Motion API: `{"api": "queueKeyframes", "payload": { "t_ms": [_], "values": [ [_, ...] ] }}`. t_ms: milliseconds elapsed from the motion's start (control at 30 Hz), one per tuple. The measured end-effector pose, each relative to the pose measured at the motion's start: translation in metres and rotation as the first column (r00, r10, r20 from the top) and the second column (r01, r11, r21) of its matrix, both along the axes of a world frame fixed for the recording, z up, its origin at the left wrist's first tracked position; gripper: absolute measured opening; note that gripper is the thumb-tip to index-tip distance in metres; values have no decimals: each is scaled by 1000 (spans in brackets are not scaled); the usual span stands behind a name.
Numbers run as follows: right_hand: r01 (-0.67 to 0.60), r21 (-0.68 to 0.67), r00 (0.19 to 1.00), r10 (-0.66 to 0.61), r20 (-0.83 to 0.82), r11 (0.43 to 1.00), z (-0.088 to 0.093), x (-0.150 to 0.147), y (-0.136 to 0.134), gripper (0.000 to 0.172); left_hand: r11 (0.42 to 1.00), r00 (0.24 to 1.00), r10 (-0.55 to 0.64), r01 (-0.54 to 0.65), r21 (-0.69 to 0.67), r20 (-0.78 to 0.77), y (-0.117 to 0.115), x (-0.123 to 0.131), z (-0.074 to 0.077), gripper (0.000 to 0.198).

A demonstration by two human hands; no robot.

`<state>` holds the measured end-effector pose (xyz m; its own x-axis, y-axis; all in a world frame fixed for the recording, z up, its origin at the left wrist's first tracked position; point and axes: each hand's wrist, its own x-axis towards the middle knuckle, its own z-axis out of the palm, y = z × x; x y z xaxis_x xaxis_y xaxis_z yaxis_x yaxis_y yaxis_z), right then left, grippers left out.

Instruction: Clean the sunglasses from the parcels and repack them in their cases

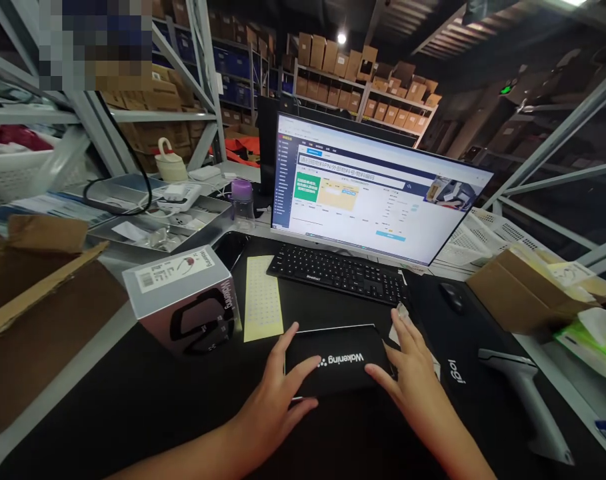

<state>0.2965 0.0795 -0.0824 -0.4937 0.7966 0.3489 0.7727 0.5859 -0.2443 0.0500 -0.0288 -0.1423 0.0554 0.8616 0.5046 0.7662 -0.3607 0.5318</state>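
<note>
Handling of the black box (pixel 340 378) looks to be partway through: it lies flat between both hands, in the middle of the tabletop (pixel 127 400) toward its near edge, with its white "Wakening" lettering upside down to the wearer. The left hand (pixel 277 393) grasps the box's left end, fingers spread over the top face and along its sides. The right hand (pixel 413 370) is splayed about the right end, thumb tip on the top face and other fingertips by a pale scrap (pixel 401 309); whether it grips the box or merely steadies it, I cannot tell. As for what is done, the black box is out in the open, well apart from the larger grey box (pixel 183 300), which stands upright left of the middle with a barcode label on its top. Whether one came out of the other is not shown, nor whether either holds anything. The monitor (pixel 363 190) at the far edge is lit, with a green panel whose wording is too small to read surely, so it settles little. What seems left is at least putting the black box down, since it has not been set aside. The scanner (pixel 539 403) lies unheld toward the right edge, and the yellow label sheet (pixel 261 300), between the grey box and the keyboard (pixel 335 273), is untouched by either hand. An open carton (pixel 57 327) sits at the left edge, its contents hidden from here.
</note>
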Motion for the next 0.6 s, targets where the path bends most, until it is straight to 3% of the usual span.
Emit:
{"api": "queueKeyframes", "payload": {
  "t_ms": [100, 200, 300, 367, 400, 500, 600],
  "values": [
    [34, -19, 993, -36, -108, 999, -10, 8, 3, 27, 1000, 1000, -19, 19, 15, -14, 2, -1, 3, 71],
    [26, -63, 982, -37, -186, 998, -6, 6, 2, 32, 998, 996, -26, 32, 60, -88, 3, -4, 9, 66],
    [-160, -141, 985, 148, -93, 977, 16, -6, -3, 10, 995, 984, -2, 20, 101, -179, 3, -7, 14, 62],
    [-324, -268, 941, 337, 5, 907, 33, -22, -4, 5, 992, 974, 11, 18, 127, -226, 4, -7, 16, 61],
    [-378, -343, 909, 416, 40, 860, 39, -31, -3, 9, 990, 969, 15, 20, 140, -246, 4, -7, 16, 61],
    [-440, -489, 829, 550, 101, 753, 47, -58, 5, 44, 985, 953, 37, 16, 173, -301, 2, -7, 19, 66],
    [-434, -495, 785, 585, 202, 753, 45, -74, 14, 51, 960, 916, 208, -125, 249, -344, -5, -18, 42, 82]
  ]
}}
